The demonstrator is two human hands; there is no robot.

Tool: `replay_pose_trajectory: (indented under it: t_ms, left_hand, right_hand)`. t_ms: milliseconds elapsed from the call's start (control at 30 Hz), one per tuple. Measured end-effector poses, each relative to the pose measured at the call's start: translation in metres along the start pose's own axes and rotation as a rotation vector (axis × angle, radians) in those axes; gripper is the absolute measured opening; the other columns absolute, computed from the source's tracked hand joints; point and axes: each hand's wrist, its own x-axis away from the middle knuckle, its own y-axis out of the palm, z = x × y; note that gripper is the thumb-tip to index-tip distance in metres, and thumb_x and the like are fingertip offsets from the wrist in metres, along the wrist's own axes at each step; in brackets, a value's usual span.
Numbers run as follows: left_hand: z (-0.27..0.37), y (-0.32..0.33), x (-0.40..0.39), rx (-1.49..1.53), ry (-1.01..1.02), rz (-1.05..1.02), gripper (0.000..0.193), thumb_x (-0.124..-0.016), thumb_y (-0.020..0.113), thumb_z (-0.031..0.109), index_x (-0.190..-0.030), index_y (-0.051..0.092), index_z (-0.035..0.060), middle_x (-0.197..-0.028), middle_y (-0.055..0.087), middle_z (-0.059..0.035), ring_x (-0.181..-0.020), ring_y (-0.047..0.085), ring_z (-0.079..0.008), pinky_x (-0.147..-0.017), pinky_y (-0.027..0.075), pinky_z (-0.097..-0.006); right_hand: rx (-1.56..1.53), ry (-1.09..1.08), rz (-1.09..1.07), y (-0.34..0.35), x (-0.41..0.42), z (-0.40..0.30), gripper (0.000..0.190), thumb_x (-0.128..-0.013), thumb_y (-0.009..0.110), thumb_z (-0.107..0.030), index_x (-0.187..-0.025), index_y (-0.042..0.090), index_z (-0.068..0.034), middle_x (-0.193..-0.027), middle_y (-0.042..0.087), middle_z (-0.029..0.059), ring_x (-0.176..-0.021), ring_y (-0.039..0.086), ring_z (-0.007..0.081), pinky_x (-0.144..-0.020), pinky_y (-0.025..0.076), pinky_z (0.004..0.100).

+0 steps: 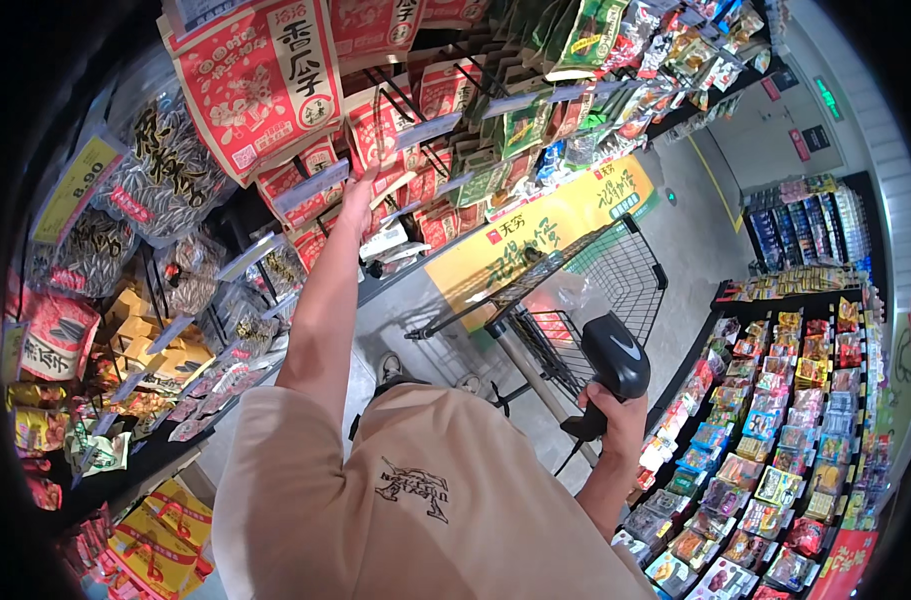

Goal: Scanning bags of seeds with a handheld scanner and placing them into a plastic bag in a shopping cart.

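My left hand reaches up among red-and-tan bags of seeds that hang on shelf hooks. Its fingers are at the lower edge of one bag, partly hidden; whether they grip it is not clear. Price-tag holders stick out on both sides of that hand. In my right hand is a black handheld barcode scanner, held by its handle with a cable running down. A larger red bag of seeds hangs above and to the left of my left hand.
A wire shopping cart with a clear plastic bag in it stands beside me on the grey floor. Green snack bags hang farther along the rack. A tiered snack display lines the right side. Yellow boxes sit low at left.
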Motion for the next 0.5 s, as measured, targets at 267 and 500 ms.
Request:
replay_pose_trajectory:
  t_ms: [267,500]
  left_hand:
    - [-0.016,0.001,-0.021,-0.32,0.01,0.42,0.089,-0.075,0.069,0.048,-0.135,0.024,0.0011,-0.125,0.047,-0.0157,-0.112,0.05,-0.0223,-0.094,0.043,-0.0403]
    - [-0.073,-0.027,0.039,-0.572,-0.27,0.08,0.033,-0.085,0.057,0.034,-0.105,0.054,0.0078,-0.091,0.06,-0.003,-0.09,0.054,-0.0134,-0.082,0.041,-0.0332]
  right_hand:
    - [-0.012,0.018,0.038,-0.012,0.006,0.008,0.038,-0.064,0.058,0.007,-0.102,0.056,0.007,-0.074,0.061,0.0102,-0.063,0.06,0.0168,-0.06,0.049,0.0284]
    - [-0.017,0.04,0.058,-0.028,0.005,0.017,0.033,-0.064,0.057,0.006,-0.097,0.058,0.007,-0.07,0.061,0.0101,-0.063,0.06,0.0164,-0.06,0.048,0.0282]
